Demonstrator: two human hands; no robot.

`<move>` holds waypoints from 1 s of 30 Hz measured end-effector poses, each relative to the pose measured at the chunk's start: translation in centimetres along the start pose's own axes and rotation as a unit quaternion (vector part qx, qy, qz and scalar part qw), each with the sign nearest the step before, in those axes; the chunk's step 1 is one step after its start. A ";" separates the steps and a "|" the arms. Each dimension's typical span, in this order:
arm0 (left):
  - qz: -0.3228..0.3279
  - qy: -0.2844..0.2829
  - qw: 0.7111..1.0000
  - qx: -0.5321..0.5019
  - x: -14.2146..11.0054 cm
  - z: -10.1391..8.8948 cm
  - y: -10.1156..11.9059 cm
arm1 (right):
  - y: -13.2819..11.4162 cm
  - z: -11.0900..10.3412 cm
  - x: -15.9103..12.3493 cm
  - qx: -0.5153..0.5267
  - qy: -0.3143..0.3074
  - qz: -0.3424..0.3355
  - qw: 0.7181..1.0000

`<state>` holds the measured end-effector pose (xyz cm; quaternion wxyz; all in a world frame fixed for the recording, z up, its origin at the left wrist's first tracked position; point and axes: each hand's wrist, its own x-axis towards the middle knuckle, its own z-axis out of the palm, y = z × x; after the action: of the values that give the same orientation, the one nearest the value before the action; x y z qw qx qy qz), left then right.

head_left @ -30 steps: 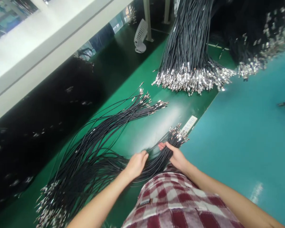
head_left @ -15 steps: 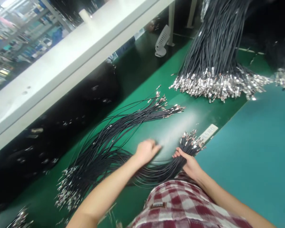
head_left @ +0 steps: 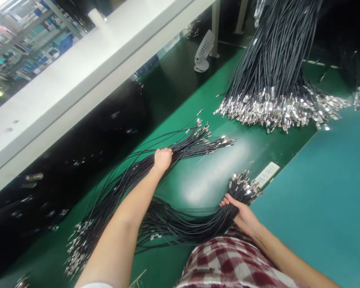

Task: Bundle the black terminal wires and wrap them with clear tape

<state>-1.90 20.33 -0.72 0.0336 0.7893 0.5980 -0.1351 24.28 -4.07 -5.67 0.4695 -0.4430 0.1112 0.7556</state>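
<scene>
My right hand (head_left: pixel 240 210) is wrapped round a thick bundle of black wires (head_left: pixel 192 226), just behind its cluster of metal terminals (head_left: pixel 241 184). This bundle curves away to the left across the green mat. Farther up, my left hand (head_left: pixel 163 159) is closed on a second bundle of black wires (head_left: pixel 190 148), which lies on the mat with its terminal ends fanned out to the right. Its wires run down to the lower left, partly hidden by my left forearm, where more metal terminals (head_left: pixel 78 248) gather.
A large hank of black wires (head_left: pixel 279 60) with silvery terminals hangs down at the upper right. A white label (head_left: pixel 267 173) lies at the mat's edge. A white beam (head_left: pixel 78 76) crosses the upper left. Beyond it stands a small white fan (head_left: pixel 204 52).
My left hand has moved up and left from above the lower wires and closed round the upper bundle. My right hand keeps its hold on the lower bundle, nearly in place.
</scene>
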 end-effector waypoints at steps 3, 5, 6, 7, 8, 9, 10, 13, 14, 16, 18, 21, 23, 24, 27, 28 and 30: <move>0.023 0.056 0.995 -0.075 -1.8 -1.1 -0.4 | 0.0 -0.1 -0.1 0.009 -0.002 0.010 1.000; 0.031 0.088 0.979 -0.179 -3.7 -2.0 -0.4 | 0.0 -0.1 -0.1 0.004 -0.014 0.006 1.000; 0.035 0.092 0.966 -0.238 -4.9 -2.5 -0.1 | 0.0 -0.2 -0.2 -0.002 -0.018 0.001 1.000; 0.039 0.084 0.950 -0.297 -6.4 -2.9 0.4 | 0.0 -0.2 -0.2 -0.007 -0.022 -0.004 1.000; 0.041 0.063 0.933 -0.351 -8.2 -3.1 1.1 | 0.0 -0.2 -0.3 -0.009 -0.024 -0.010 1.000; 0.040 0.032 0.916 -0.399 -10.1 -3.3 2.0 | 0.0 -0.1 -0.3 -0.009 -0.026 -0.017 0.999; 0.034 -0.005 0.898 -0.438 -12.0 -3.3 3.1 | 0.0 -0.1 -0.4 -0.007 -0.027 -0.025 0.999; 0.011 -0.103 0.855 -0.508 -17.7 -2.1 6.8 | -0.1 0.1 -0.7 -0.002 -0.027 -0.047 0.998; 0.006 -0.127 0.845 -0.519 -19.3 -1.5 7.9 | -0.1 0.2 -0.8 0.000 -0.025 -0.053 0.998; -0.004 -0.160 0.830 -0.534 -21.9 0.0 9.7 | -0.3 0.4 -1.2 0.006 -0.023 -0.056 0.998; -0.016 -0.172 0.818 -0.548 -23.7 1.5 10.9 | -0.4 0.5 -1.6 0.011 -0.026 -0.055 0.998; -0.060 -0.173 0.784 -0.593 -25.1 3.2 11.3 | -0.3 0.6 -2.1 0.006 -0.031 -0.063 0.998; -0.100 -0.166 0.751 -0.632 -25.2 3.7 11.2 | -0.2 0.8 -2.2 0.000 -0.026 -0.074 0.997; -0.119 -0.163 0.733 -0.650 -25.0 3.8 11.1 | -0.2 0.8 -2.3 -0.003 -0.021 -0.077 0.997; -0.144 -0.151 0.700 -0.683 -23.9 3.4 11.5 | -0.1 0.9 -2.3 -0.011 0.001 -0.085 0.996; -0.136 -0.141 0.710 -0.677 -23.5 3.2 12.0 | -0.1 0.9 -2.3 -0.017 0.002 -0.091 0.996; -0.094 -0.104 0.771 -0.621 -23.0 2.7 13.3 | 0.0 0.8 -2.4 -0.038 -0.014 -0.095 0.995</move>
<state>4.61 -5.54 1.13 0.5658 0.5177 0.6155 0.1817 24.22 -5.06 -3.35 0.5229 -0.4587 0.0332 0.7177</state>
